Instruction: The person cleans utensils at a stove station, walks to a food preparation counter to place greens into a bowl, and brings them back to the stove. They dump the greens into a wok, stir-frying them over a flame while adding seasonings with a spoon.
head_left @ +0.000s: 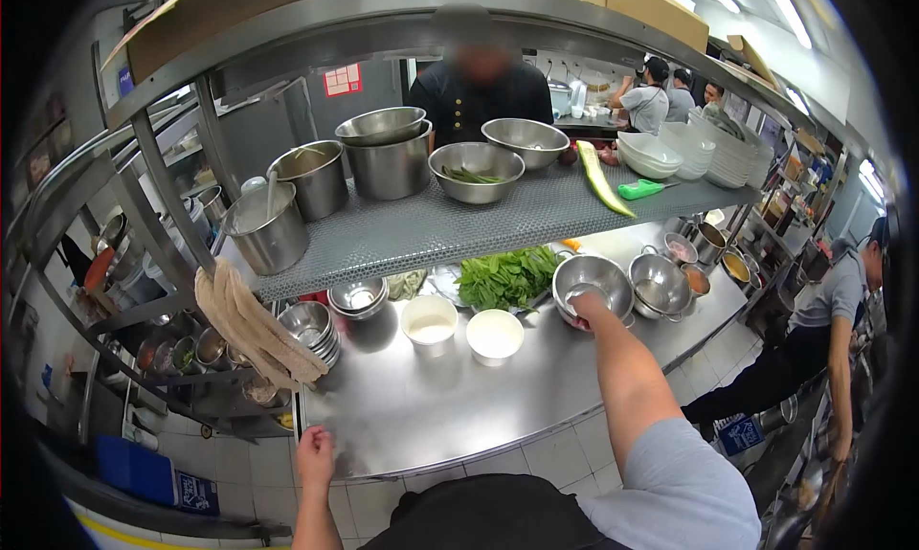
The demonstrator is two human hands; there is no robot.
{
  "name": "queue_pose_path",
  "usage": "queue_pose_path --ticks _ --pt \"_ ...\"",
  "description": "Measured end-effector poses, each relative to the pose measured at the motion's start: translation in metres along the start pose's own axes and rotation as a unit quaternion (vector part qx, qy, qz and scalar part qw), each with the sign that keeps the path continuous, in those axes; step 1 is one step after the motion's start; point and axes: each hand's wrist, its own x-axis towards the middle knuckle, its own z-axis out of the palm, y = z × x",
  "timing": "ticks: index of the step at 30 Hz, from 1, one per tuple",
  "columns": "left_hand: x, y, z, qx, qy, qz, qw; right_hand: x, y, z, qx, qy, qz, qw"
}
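My right hand (pixel 592 311) reaches over the counter to a steel bowl (pixel 603 270), its fingers closed at the near rim; the fingertips are partly hidden. The bowl sits on another metal vessel. Beside it stands a second steel bowl with handles (pixel 660 280). Left of my right hand lies a heap of green leaves (pixel 507 277). Two white tubs, one (pixel 430 322) with pale contents and another (pixel 494 336), stand in front of the leaves. My left hand (pixel 316 456) hangs at the counter's left front corner, fingers curled in, with nothing visible in it.
A shelf (pixel 402 234) above the counter (pixel 412 406) bears pots, bowls, a cut green vegetable (pixel 601 181), a green-handled tool (pixel 646 188) and white dishes (pixel 670 153). Towels (pixel 254 330) hang at its left end. One person stands opposite; another bends at the right.
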Motion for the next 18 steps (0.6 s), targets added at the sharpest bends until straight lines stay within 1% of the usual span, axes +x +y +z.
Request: queue_pose_path --ticks 1,2,3,4,6,8,10,11,12,14,15,16,18 --pt "0.003 -0.008 0.002 0.165 -0.005 0.056 0.985 -0.023 -0.009 -0.005 -0.055 -0.064 0.019 0.996" --pt "0.009 -0.015 0.001 0.325 -0.010 0.112 0.939 -0.027 -0.010 -0.001 -0.052 -0.065 0.019 0.996" --pt "0.010 -0.008 0.003 0.353 -0.062 0.124 0.925 -0.028 -0.010 0.002 -0.039 -0.049 -0.002 0.998" --pt "0.012 -0.009 0.010 0.353 -0.064 0.127 0.925 -0.030 -0.010 0.002 -0.025 -0.031 -0.023 0.999" --pt "0.003 -0.018 0.021 0.490 -0.060 0.185 0.850 -0.039 -0.009 0.001 -0.015 -0.037 -0.029 0.999" --pt "0.000 -0.026 0.024 0.486 -0.051 0.178 0.854 -0.038 -0.004 0.014 -0.013 -0.055 -0.030 0.998" --pt "-0.001 -0.026 0.026 0.476 -0.040 0.176 0.861 -0.033 -0.005 0.016 0.066 0.032 -0.067 0.995" --pt "0.000 -0.024 0.026 0.482 -0.045 0.169 0.859 -0.032 -0.006 0.016 0.041 0.009 -0.052 0.998" --pt "0.001 -0.022 0.026 0.488 -0.051 0.164 0.856 -0.040 -0.009 0.018 0.039 0.010 -0.052 0.998" --pt "0.002 -0.019 0.027 0.490 -0.052 0.160 0.855 -0.059 -0.010 0.023 0.020 0.006 -0.147 0.989" --pt "0.001 -0.019 0.027 0.493 -0.049 0.155 0.855 -0.076 -0.013 0.028 -0.025 0.083 -0.180 0.980" --pt "0.001 -0.019 0.028 0.493 -0.051 0.152 0.855 -0.069 0.001 0.033 -0.028 0.082 -0.178 0.980" --pt "0.001 -0.018 0.027 0.491 -0.048 0.168 0.853 -0.056 0.041 0.052 -0.116 0.067 -0.297 0.945"
